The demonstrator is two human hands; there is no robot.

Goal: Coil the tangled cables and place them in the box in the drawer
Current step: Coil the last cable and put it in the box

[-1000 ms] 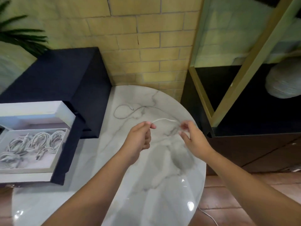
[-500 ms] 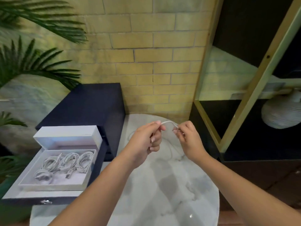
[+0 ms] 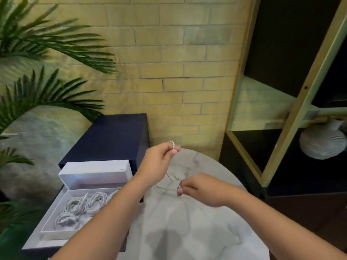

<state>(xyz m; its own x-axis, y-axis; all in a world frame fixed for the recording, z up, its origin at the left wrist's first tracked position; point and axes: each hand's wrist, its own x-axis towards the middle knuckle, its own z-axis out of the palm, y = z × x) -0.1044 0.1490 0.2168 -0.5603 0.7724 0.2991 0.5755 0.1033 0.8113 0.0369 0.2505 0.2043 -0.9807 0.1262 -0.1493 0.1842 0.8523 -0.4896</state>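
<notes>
A yellow brick wall (image 3: 169,62) fills the back. On the left, a green plant (image 3: 47,44) with long thin leaves hangs in front of it. A dark blue cabinet (image 3: 112,136) stands against the wall. Next to it is a round table (image 3: 197,231) with a white and grey marble top. On the right is a black shelf (image 3: 281,53) with a gold frame (image 3: 300,109). A round white vase (image 3: 322,143) sits on the shelf.

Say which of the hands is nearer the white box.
Left. The left hand hangs just right of the white box; the right hand farther right, over the table.
</notes>
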